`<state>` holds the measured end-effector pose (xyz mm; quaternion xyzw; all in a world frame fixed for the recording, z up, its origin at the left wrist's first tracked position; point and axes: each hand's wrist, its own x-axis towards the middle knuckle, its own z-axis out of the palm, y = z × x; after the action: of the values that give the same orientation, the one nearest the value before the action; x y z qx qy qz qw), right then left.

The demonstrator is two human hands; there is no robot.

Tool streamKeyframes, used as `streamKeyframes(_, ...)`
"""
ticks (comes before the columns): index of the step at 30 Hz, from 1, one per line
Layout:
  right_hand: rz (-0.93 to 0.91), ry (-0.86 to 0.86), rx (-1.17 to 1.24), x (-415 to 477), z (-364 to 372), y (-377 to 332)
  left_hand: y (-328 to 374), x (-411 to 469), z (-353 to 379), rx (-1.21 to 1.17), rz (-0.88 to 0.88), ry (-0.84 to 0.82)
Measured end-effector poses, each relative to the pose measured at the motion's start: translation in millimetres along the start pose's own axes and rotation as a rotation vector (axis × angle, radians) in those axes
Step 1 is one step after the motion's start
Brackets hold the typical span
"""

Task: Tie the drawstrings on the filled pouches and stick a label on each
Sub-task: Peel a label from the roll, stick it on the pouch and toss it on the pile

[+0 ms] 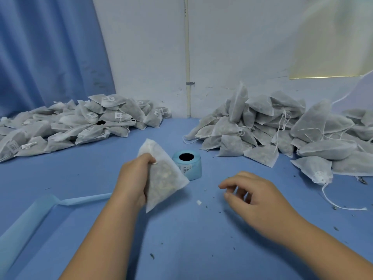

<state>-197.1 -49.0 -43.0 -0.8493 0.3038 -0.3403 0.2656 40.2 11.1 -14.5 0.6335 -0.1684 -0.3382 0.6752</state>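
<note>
White fabric pouch (165, 178), filled, hangs in my left hand (133, 176), whose fingers clamp along its edge, just in front of the label roll (187, 164) standing on the blue table (181, 239). My right hand (252, 197) hovers near it, fingers loosely curled and holding nothing. I judge the label comes next: I should peel one cleanly, press it flat on the pouch's face, then drop the pouch on the labelled pile (70, 126).
</note>
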Motion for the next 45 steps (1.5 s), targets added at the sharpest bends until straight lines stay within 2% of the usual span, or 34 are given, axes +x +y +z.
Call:
streamKeyframes(5, 0.129, -0.026, 0.022, 5, 13, 10, -7, 12, -4, -0.029, -0.105, -0.114)
streamKeyframes(10, 0.226, -0.027, -0.109, 49, 20, 26, -10, 14, 1, 0.287, 0.073, -0.139)
streamKeyframes(12, 0.158, -0.069, -0.252, 74, 21, 27, -11, 11, 4, 0.446, 0.143, -0.155)
streamKeyframes(15, 0.0, -0.221, -0.366, 108, 23, 15, -14, 9, 8, 0.733, 0.277, -0.149)
streamKeyframes(17, -0.074, -0.345, -0.408, 125, 26, 5, -15, 10, 10, 0.808, 0.316, -0.141)
streamKeyframes(20, -0.058, -0.535, -0.539, 144, 31, -5, -17, 12, 11, 0.839, 0.325, -0.12)
streamKeyframes(22, -0.041, -0.591, -0.611, 153, 33, -8, -16, 14, 10, 0.845, 0.328, -0.091)
streamKeyframes(33, 0.039, -0.655, -0.664, 156, 18, -15, 0, 14, -13, 0.76, 0.346, 0.172)
streamKeyframes(41, -0.063, -0.621, -0.707, 153, 26, -11, 1, 17, -22, 0.793, 0.332, 0.219)
streamKeyframes(45, -0.086, -0.611, -0.726, 154, 17, -14, 2, 19, -25, 0.824, 0.282, 0.181)
